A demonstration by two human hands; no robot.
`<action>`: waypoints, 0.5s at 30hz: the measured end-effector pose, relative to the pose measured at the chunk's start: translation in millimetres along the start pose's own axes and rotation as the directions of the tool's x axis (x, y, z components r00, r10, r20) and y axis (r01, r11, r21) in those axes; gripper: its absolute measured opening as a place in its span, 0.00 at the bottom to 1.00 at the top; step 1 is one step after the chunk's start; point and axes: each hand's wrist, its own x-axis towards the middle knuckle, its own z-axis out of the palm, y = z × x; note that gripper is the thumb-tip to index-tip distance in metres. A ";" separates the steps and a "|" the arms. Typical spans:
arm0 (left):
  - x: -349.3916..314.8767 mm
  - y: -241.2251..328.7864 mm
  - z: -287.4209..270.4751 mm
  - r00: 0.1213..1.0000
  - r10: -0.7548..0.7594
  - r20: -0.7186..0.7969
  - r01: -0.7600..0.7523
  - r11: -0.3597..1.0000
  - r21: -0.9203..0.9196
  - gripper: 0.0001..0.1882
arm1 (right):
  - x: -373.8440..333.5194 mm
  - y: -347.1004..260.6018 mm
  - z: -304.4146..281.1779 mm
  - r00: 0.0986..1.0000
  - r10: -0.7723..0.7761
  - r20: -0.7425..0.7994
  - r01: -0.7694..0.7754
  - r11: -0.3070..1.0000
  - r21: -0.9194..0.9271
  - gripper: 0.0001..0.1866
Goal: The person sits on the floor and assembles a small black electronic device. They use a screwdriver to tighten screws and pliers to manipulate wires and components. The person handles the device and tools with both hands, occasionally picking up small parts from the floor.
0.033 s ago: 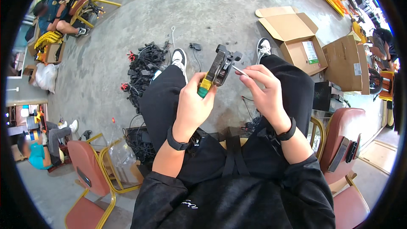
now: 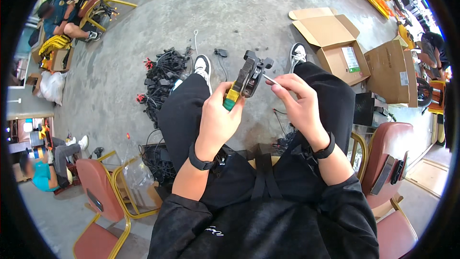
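Note:
Between my knees, my left hand [image 2: 218, 122] is closed round the lower end of a black mechanical part [image 2: 251, 77] with a ribbed side and knobs at its top. A yellow and green piece [image 2: 232, 98] shows at that end, by my thumb and fingers; whether it belongs to the part I cannot tell. My right hand [image 2: 303, 108] pinches a thin metal rod [image 2: 271, 80] between thumb and fingertips. The rod points left into the side of the black part, and its tip seems to touch it. What kind of tool it is cannot be made out.
A heap of black cabled parts [image 2: 163, 79] lies on the floor left of my feet. At the right are an open cardboard box [image 2: 330, 33] and a taller carton [image 2: 388, 74]. Chairs [image 2: 98, 187] flank me. Other people [image 2: 45, 172] sit at the far left and right.

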 end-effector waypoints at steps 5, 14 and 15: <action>-0.1 -1.7 0.8 0.999 0.034 -0.025 -0.033 0.999 0.014 0.10 | 4.9 0.8 -5.3 0.931 0.231 0.282 -0.331 0.861 0.386 0.14; 0.1 -3.6 -0.2 0.999 0.039 0.003 -0.039 0.999 0.029 0.10 | 7.1 3.3 -11.3 0.834 0.305 0.460 -0.521 0.709 0.475 0.17; -0.1 -3.5 -0.8 0.999 0.036 0.003 -0.036 0.999 0.016 0.10 | 7.6 -1.0 -12.9 0.823 0.310 0.476 -0.536 0.701 0.470 0.17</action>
